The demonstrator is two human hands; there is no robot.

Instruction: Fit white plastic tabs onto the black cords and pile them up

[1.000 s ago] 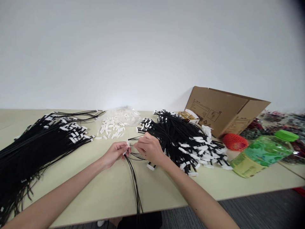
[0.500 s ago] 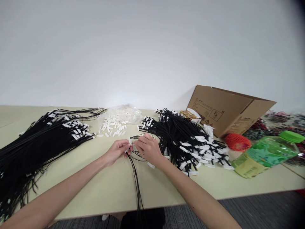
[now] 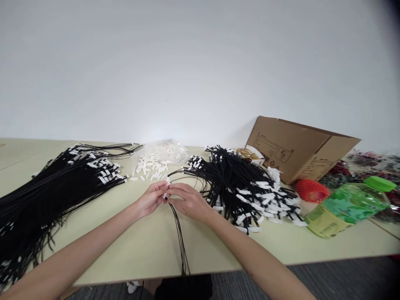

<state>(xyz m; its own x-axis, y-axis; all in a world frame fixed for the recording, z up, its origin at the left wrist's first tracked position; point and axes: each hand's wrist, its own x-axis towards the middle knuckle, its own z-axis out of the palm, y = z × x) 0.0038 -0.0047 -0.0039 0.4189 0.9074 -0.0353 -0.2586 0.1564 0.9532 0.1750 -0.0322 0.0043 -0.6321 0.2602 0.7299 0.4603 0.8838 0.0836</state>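
Observation:
A small white plastic connector (image 3: 168,181) is pinched between the thumb and fingers of my left hand (image 3: 153,198). My right hand (image 3: 190,203) meets it from the other side, its thumb and fingertips closed at the connector's lower part. Thin black wires (image 3: 178,233) run down from between the hands and over the table's front edge. More black wires (image 3: 179,171) curve from the connector's top toward the pile on the right. The fingers partly cover the connector, so the wire ends in it are hidden.
Black cables with white connectors lie in a left pile (image 3: 62,179) and a right pile (image 3: 233,179). Behind my hands are loose white connectors (image 3: 151,164) and a clear bag (image 3: 170,150). A cardboard box (image 3: 290,146), red netted item (image 3: 311,190) and green-capped bottle (image 3: 346,206) stand right.
My right hand has shifted slightly left and down, its fingers now against the connector beside my left fingertips. My left hand stays nearly in place, still gripping the connector.

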